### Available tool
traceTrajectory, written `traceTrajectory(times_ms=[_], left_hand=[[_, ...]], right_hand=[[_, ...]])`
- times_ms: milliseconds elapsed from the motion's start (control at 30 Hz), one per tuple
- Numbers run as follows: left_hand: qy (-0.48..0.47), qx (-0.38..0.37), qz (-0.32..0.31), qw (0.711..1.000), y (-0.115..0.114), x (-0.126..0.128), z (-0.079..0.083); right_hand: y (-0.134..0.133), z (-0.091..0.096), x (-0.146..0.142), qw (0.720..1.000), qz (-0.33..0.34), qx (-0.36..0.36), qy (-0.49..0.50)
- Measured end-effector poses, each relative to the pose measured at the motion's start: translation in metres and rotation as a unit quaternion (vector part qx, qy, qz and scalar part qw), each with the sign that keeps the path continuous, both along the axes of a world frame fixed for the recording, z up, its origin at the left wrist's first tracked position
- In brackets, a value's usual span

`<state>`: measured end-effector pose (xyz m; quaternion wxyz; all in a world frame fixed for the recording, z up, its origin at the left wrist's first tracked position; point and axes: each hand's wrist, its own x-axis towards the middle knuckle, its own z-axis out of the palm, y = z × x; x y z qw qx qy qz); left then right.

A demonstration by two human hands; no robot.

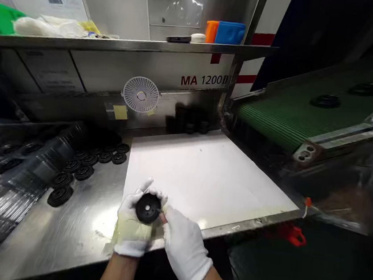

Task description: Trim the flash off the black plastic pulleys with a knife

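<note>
Left hand (pixel 132 230), white-gloved, palm up: fingers closed around a black disc (pixel 147 215) with a small central hole, its flat face turned toward the camera. Right hand (pixel 184 245), also gloved, meets the disc's right rim with its fingertips; one fingertip shows uncovered by the glove. Cannot tell whether the right fingers pinch the rim or only touch it. Disc position: over the front edge of the steel table (pixel 79 222), at the near left corner of a white sheet (pixel 203 173).

Left of the sheet: ribbed black discs (pixel 84 172) lying flat in loose rows, near clear plastic trays (pixel 40 166), which hold further dark round parts. Rear: white fan grille (pixel 134 90), yellow note (pixel 120 112) just beside it at lower left. Metal shelf (pixel 126 44) above, bearing an orange container (pixel 211 31) and a blue container (pixel 230 32), side by side. Right: green conveyor belt (pixel 273 118), dark round parts (pixel 325 101) on it; detail too dim to read.
</note>
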<state>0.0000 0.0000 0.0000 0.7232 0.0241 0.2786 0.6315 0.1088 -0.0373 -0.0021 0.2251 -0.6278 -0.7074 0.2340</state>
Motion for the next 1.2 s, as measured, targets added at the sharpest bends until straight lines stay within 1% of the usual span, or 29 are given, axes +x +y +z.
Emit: traceTrajectory(times_ms=[133,267,367,400,433,533,567,600,667,767,833,967,1067,1100,1133,1167,1200], left_hand=[[0.040,0.006,0.078,0.996,0.007,0.007,-0.001],[0.069,0.005,0.106,0.992,0.009,0.015,-0.001],[0.110,0.037,0.133,0.984,0.007,0.017,0.000],[0.116,0.039,0.130,0.984,0.005,0.016,0.001],[0.114,0.032,0.113,0.987,0.004,0.015,0.002],[0.066,-0.016,0.023,0.997,0.002,0.012,0.004],[0.047,-0.021,0.006,0.999,0.002,0.012,0.004],[0.036,-0.019,0.002,0.999,0.003,0.011,0.004],[0.038,-0.006,0.026,0.999,0.004,0.013,0.003],[0.077,-0.002,0.066,0.995,0.007,0.017,0.002],[0.093,-0.006,0.082,0.992,0.008,0.020,0.004],[0.116,-0.012,0.097,0.988,0.008,0.025,0.008],[0.124,-0.003,0.096,0.988,0.008,0.028,0.012],[0.139,0.001,0.099,0.985,0.008,0.027,0.014],[0.163,0.004,0.104,0.981,0.008,0.025,0.017],[0.190,0.007,0.108,0.976,0.007,0.021,0.021],[0.211,0.010,0.109,0.971,0.006,0.016,0.025]], right_hand=[[-0.004,-0.001,-0.001,1.000,-0.009,-0.008,-0.016],[-0.010,-0.004,-0.007,0.999,0.000,0.007,-0.034],[-0.011,-0.004,-0.008,1.000,-0.002,0.015,-0.018],[-0.010,-0.003,-0.007,1.000,-0.003,0.015,-0.015],[-0.009,-0.002,-0.006,1.000,-0.004,0.012,-0.016],[-0.005,0.000,0.002,1.000,-0.007,0.010,-0.019],[-0.003,0.000,0.004,1.000,-0.009,0.010,-0.017],[-0.002,0.000,0.006,1.000,-0.010,0.009,-0.016],[-0.002,-0.002,0.008,1.000,-0.014,0.008,-0.025],[-0.005,-0.005,0.007,0.999,-0.018,-0.001,-0.040],[-0.007,-0.007,0.005,0.999,-0.014,-0.004,-0.028],[-0.010,-0.005,0.003,0.999,-0.006,-0.014,0.038],[-0.007,-0.001,0.007,0.989,-0.017,-0.045,0.138],[-0.006,0.001,0.010,0.980,-0.023,-0.056,0.191],[-0.005,0.003,0.014,0.965,-0.032,-0.068,0.253],[-0.004,0.005,0.019,0.941,-0.043,-0.087,0.324],[-0.003,0.007,0.026,0.909,-0.054,-0.117,0.397]])
